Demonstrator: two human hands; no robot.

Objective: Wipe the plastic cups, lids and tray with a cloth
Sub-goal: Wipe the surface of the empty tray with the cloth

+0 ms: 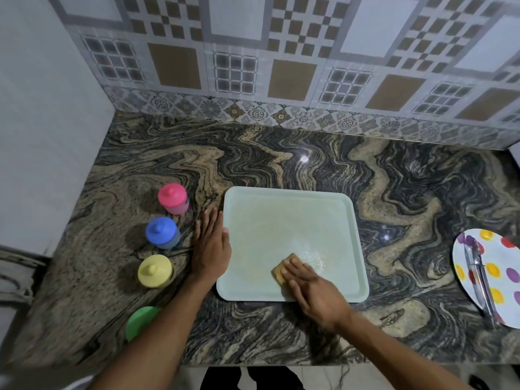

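A pale green tray [289,220] lies flat on the marbled counter. My right hand [315,291] presses a small tan cloth [282,267] onto the tray's near part. My left hand [211,246] lies flat, fingers together, against the tray's left edge with the thumb on the rim. Left of the tray stand a pink lidded cup [173,199], a blue lidded cup [162,232] and a yellow lidded cup [155,271] in a row. A green cup [140,322] is partly hidden behind my left forearm.
A white plate with coloured dots [489,277], with clear plastic cutlery [478,280] lying on it, sits at the counter's right edge. A tiled wall rises behind the counter, a white wall on the left. The counter's front edge runs just below my forearms.
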